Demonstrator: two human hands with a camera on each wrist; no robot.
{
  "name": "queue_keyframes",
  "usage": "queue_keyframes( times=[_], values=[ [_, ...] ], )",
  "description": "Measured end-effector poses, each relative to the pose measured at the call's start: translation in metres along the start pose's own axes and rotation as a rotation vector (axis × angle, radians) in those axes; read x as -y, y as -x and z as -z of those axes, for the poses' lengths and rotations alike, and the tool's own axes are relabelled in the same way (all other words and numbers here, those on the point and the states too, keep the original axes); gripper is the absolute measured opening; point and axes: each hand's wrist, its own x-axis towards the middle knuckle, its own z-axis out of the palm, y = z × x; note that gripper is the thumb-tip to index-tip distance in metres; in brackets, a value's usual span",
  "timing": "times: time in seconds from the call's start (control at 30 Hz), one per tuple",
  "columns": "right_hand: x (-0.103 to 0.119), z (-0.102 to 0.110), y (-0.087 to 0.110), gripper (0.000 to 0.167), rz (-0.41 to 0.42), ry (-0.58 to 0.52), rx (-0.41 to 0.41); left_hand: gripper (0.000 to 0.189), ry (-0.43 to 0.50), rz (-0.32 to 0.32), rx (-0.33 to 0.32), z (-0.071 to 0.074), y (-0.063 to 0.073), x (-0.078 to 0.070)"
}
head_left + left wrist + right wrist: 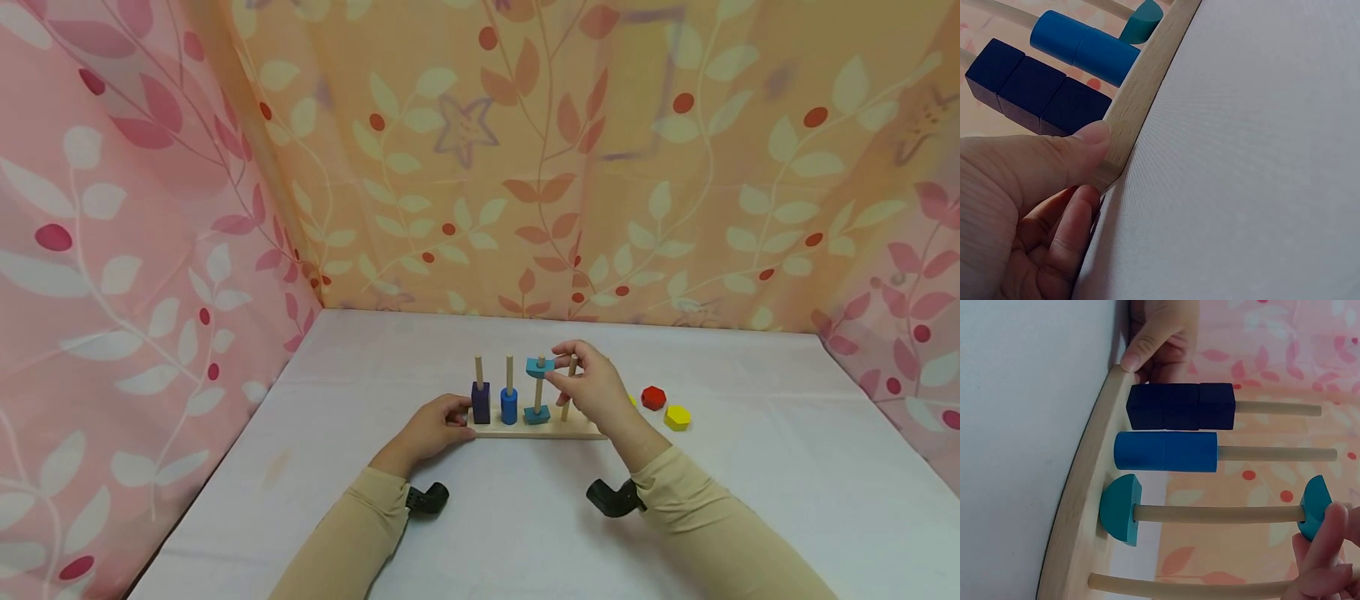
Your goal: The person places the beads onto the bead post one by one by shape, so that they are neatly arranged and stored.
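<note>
A wooden peg stacker [540, 432] with upright pegs stands on the table. My left hand [430, 429] grips its left end, thumb on top of the base [1138, 103] in the left wrist view. On the leftmost peg sit dark purple square blocks [1182, 406]; blue cylinder blocks [1166, 451] fill the lower part of the second. One teal half-round block [1121, 509] rests at the bottom of the third peg. Near the top of that peg, my right hand [594, 390] pinches another teal half-round block [1315, 506], the peg passing through it. A bare fourth peg [570, 390] stands beside that hand.
Right of the stacker lie a red block [653, 398] and a yellow hexagonal block [677, 417]. Another yellow piece [632, 401] is partly hidden by the right hand. The white-covered table [360, 358] meets patterned curtains [465, 208] at the back and sides.
</note>
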Motion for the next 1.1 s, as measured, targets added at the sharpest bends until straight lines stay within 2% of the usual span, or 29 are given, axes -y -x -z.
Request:
queue_keyframes(
  times=[0.23,0.4,0.73,1.1],
  values=[
    [0.008,0.003,0.001,0.023,0.063,0.05,-0.032,0.048,0.002,-0.009,-0.005,0.0,-0.001,0.001],
    [0.021,0.01,0.001,0.024,0.108,0.063,-0.036,0.048,0.005,-0.003,-0.003,0.0,-0.001,0.0],
    [0.036,0.019,-0.001,0.026,0.204,0.077,-0.116,0.047,0.012,-0.01,-0.007,-0.001,0.0,0.0],
    [0.019,0.008,-0.005,0.023,0.168,0.026,-0.05,0.047,0.015,-0.009,-0.008,0.0,0.0,0.0]
  ],
)
